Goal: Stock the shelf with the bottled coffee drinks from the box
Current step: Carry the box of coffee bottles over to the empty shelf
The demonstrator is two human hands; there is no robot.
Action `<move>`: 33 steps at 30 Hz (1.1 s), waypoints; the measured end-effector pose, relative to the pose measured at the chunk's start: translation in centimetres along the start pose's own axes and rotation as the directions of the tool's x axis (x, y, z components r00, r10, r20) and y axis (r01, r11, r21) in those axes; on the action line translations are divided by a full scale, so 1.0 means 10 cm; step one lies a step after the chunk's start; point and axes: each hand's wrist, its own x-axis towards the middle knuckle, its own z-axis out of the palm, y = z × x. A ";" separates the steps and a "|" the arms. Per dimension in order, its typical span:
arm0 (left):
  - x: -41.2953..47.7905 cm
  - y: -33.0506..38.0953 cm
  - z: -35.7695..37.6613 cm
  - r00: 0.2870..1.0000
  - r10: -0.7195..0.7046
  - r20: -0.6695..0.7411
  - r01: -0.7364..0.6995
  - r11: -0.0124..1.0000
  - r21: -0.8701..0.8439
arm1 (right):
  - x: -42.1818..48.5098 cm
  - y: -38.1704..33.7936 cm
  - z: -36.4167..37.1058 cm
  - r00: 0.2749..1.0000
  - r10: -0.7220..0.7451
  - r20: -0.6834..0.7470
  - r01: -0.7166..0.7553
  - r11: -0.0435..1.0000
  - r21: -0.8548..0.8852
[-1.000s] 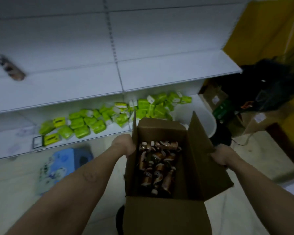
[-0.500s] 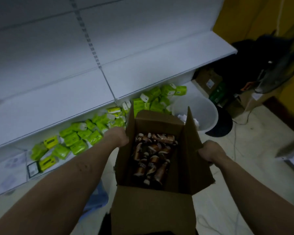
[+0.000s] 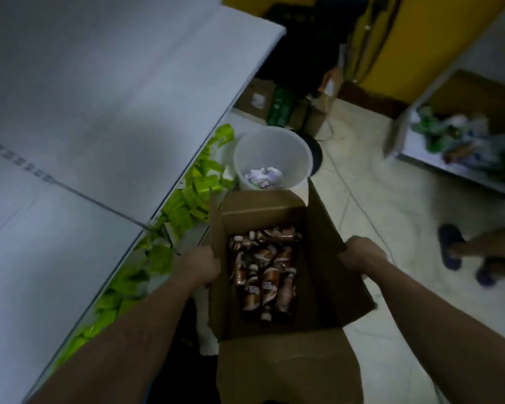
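Fingers of both hands are hidden behind the flaps, seemingly clamped on the open brown cardboard box (image 3: 277,363): left hand (image 3: 200,266) at nine o'clock, right hand (image 3: 362,258) at three, probably to carry it level. Brown bottled coffee drinks (image 3: 264,275) lie jumbled inside; the white metal shelf (image 3: 105,91) at ten o'clock looks bare.

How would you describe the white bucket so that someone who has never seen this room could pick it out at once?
Start at the open cardboard box of brown bottles held between the left hand and right hand. Just beyond its far flap, on the floor beside the shelf end, stands the bucket. Unlike the green packets beside it, it is round, white and holds crumpled paper.
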 end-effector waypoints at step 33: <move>1.11 -1.39 2.97 0.925 0.302 -0.229 -0.286 0.953 0.100 | 0.15 -0.20 4.47 0.938 0.263 -0.224 -0.143 0.886 0.441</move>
